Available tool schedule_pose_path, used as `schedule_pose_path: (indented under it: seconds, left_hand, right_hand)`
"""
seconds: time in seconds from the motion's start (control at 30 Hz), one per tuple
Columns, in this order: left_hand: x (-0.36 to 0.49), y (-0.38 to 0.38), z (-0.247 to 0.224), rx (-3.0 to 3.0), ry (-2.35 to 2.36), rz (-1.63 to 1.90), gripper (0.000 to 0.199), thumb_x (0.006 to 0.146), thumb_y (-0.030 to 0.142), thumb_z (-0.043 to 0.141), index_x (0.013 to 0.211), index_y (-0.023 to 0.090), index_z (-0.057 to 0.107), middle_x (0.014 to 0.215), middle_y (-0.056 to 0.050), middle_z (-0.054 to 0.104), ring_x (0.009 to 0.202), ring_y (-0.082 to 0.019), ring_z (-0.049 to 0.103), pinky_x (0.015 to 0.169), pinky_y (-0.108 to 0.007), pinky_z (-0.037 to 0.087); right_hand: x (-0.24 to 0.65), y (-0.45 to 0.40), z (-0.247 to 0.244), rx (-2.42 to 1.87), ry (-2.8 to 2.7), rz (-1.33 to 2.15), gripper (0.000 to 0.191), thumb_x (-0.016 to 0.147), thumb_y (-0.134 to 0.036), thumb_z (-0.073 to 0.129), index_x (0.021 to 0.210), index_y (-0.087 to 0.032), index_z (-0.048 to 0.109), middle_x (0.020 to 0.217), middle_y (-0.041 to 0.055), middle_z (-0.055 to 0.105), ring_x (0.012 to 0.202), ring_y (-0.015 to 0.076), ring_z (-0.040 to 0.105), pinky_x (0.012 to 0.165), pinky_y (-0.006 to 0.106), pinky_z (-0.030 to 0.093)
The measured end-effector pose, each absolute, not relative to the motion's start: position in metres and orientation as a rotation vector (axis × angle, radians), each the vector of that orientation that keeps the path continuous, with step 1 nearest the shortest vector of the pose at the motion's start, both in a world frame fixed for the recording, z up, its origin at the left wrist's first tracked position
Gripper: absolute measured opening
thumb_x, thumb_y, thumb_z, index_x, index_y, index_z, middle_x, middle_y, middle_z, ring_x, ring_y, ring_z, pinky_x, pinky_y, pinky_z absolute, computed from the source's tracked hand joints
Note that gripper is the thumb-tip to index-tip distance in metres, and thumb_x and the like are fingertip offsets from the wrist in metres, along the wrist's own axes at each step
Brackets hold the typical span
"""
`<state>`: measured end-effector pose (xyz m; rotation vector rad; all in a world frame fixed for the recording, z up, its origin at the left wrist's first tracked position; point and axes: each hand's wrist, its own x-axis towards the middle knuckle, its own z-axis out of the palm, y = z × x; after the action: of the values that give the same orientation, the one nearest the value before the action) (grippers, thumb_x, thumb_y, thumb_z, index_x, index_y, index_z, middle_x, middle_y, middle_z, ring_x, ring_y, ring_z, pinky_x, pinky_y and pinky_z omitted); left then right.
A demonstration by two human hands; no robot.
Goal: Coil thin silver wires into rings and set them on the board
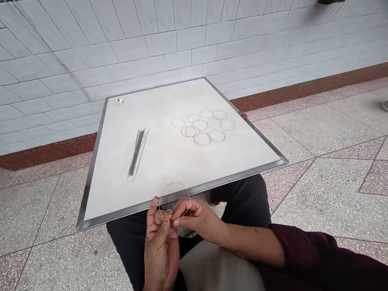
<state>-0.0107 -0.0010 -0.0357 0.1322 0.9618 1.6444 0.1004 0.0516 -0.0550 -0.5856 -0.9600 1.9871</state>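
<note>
At the table edge, hands closely pinched, holding a wire ring

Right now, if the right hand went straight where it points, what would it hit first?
Probably the left hand, just ahead of the right hand at the thin wire ring both hold; depth leaves it unclear whether the two touch.

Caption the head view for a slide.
Left hand and right hand pinch a wire ring at a white-topped table bearing straight wires and a cluster of wire rings.
</note>
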Motion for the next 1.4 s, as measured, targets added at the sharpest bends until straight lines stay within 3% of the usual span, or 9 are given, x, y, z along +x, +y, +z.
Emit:
schedule_pose_path:
  seconds: [0.57, 0.73, 1.03, 1.4]
  left_hand:
    - [-0.013, 0.008, -0.041, 0.06, 0.99, 1.664, 0.058, 0.069, 0.01, 0.083, 0.123, 0.023, 0.067, 0.071, 0.004, 0.064, 0.07, -0.009, 0.063, 0.073, -0.019, 0.056]
    - [-0.018, 0.009, -0.04, 0.064, 0.969, 1.678, 0.057, 0.069, 0.004, 0.08, 0.121, 0.024, 0.067, 0.069, 0.005, 0.062, 0.069, -0.009, 0.063, 0.075, -0.021, 0.058]
    - [-0.029, 0.008, -0.034, 0.063, 1.014, 1.641, 0.066, 0.063, -0.005, 0.076, 0.122, 0.021, 0.067, 0.073, 0.005, 0.06, 0.072, -0.01, 0.065, 0.066, -0.018, 0.06]
    - [-0.051, 0.006, -0.031, 0.226, 1.006, 1.397, 0.065, 0.061, 0.001, 0.083, 0.121, 0.02, 0.068, 0.07, 0.005, 0.055, 0.065, -0.009, 0.056, 0.055, -0.018, 0.055]
  right_hand:
    - [0.106, 0.061, -0.062, -0.619, -0.947, 1.98, 0.024, 0.067, -0.03, 0.088, 0.071, -0.017, 0.068, 0.075, 0.0002, 0.07, 0.072, 0.0123, 0.065, 0.068, 0.026, 0.055]
    - [0.111, 0.06, -0.06, -0.614, -0.979, 2.0, 0.025, 0.067, -0.032, 0.088, 0.07, -0.016, 0.068, 0.078, 0.001, 0.069, 0.075, 0.0128, 0.065, 0.074, 0.028, 0.055]
    - [0.119, 0.058, -0.061, -0.74, -1.131, 1.958, 0.031, 0.067, -0.04, 0.087, 0.068, -0.016, 0.067, 0.07, -0.0024, 0.06, 0.065, 0.0092, 0.052, 0.061, 0.023, 0.044]
    - [0.134, 0.062, -0.058, -0.77, -1.08, 2.149, 0.032, 0.068, -0.039, 0.087, 0.073, -0.016, 0.065, 0.068, -0.0038, 0.059, 0.062, 0.008, 0.049, 0.063, 0.023, 0.04]
